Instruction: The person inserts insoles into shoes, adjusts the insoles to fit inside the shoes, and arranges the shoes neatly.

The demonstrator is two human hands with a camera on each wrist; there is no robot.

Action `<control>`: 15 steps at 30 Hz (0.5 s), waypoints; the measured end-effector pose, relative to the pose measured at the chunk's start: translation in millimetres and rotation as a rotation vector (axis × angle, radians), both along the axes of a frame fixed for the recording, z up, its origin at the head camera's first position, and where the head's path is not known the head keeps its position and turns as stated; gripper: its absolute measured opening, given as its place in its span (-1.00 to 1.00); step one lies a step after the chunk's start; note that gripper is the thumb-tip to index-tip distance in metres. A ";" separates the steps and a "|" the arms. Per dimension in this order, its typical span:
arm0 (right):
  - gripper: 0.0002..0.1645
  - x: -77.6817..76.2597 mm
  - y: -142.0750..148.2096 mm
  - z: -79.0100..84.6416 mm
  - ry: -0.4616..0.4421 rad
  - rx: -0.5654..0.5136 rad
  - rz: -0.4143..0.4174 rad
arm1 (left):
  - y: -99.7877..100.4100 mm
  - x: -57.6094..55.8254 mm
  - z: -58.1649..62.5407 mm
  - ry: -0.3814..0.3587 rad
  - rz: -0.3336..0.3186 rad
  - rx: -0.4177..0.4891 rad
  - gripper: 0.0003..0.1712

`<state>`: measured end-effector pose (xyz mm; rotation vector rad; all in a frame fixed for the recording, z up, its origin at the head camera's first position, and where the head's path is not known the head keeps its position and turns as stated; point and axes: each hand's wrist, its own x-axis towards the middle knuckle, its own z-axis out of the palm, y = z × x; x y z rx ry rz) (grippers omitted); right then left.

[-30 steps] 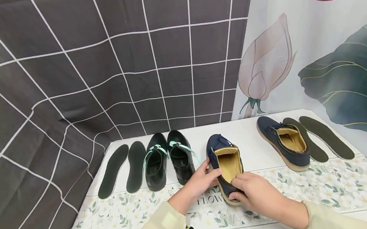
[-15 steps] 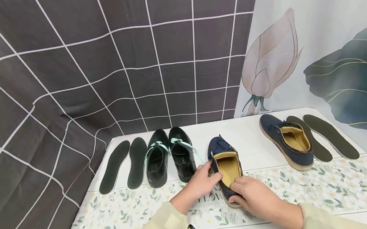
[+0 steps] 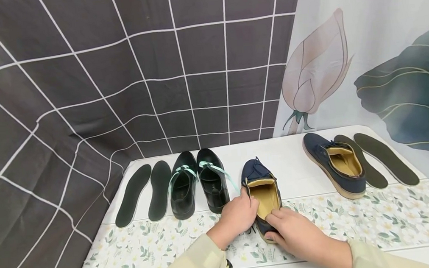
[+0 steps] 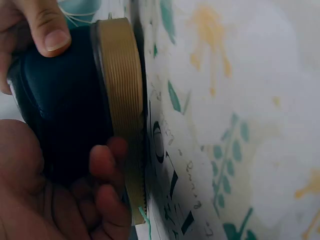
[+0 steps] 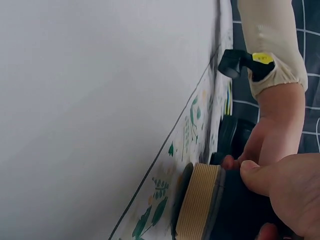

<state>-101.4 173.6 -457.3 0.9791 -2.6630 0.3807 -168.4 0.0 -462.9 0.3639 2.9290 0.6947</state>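
Observation:
A navy lace-up shoe (image 3: 256, 171) with a tan lining and tan sole stands on the table, its toe pointing away. My left hand (image 3: 238, 214) grips its left side, thumb at the collar opening; in the left wrist view, curled fingertips (image 4: 110, 200) lie against the side near the ribbed sole. At the heel, my right hand (image 3: 296, 231) pinches the back collar, fingers over the inner edge and thumb outside. The right wrist view shows that thumb (image 5: 255, 175) on the dark heel above the tan sole (image 5: 200, 200). The shoe's right hand side is partly covered.
A matching navy shoe (image 3: 317, 152) stands at the right, beside two dark insoles (image 3: 387, 159). To the left are two black shoes (image 3: 213, 193) with mint laces and two more dark insoles (image 3: 133, 196). A grid-patterned curtain (image 3: 157, 92) hangs behind the table.
My left hand has shifted slightly along the shoe's side, its wrist turning a little. The right hand keeps its hold on the heel; the shoe has barely moved.

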 end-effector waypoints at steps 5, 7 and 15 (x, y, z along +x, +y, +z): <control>-0.72 1.1 -0.1 1.7 -0.042 0.011 -0.009 | -0.1 1.0 -1.1 0.009 0.008 0.001 -0.32; -0.72 1.0 0.1 3.9 -0.060 0.014 -0.009 | 0.1 0.7 -0.3 0.016 0.006 -0.001 -0.33; -0.69 2.8 2.6 12.4 -0.132 0.014 -0.020 | -0.8 1.9 -0.7 -0.009 0.008 0.000 -0.33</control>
